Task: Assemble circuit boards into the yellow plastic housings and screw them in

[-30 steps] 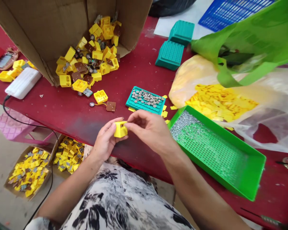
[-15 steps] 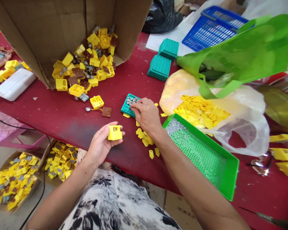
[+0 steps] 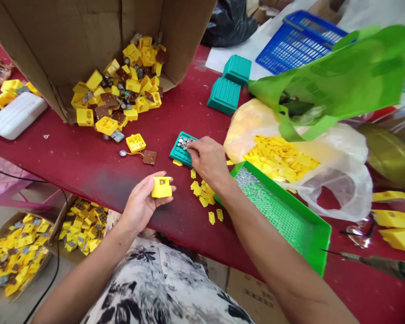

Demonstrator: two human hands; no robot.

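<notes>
My left hand (image 3: 142,201) holds a small yellow plastic case (image 3: 161,188) upright above the table's near edge, its slotted opening showing. Over a teal tray (image 3: 177,155), my right hand (image 3: 209,161) has thumb and fingers pinched among silver button cells (image 3: 182,142). Whether a cell sits between the fingertips is hidden. Small flat yellow covers (image 3: 205,194) lie scattered below the right wrist. Left of the tray rest an open yellow case (image 3: 135,142) and, wired near it, a brown square part (image 3: 150,157) and a small round disc (image 3: 122,153).
A cardboard box (image 3: 87,49) at the back left spills yellow cases. A green basket (image 3: 319,258) of tiny metal parts stands under my right forearm, with a screwdriver (image 3: 367,259) beyond it. Behind are a plastic bag (image 3: 340,148) of yellow pieces and teal trays (image 3: 223,95).
My right hand has shifted very slightly right over the teal tray, fingers still pinched. The left hand and yellow case stay in place. More of the screwdriver shows at the right.
</notes>
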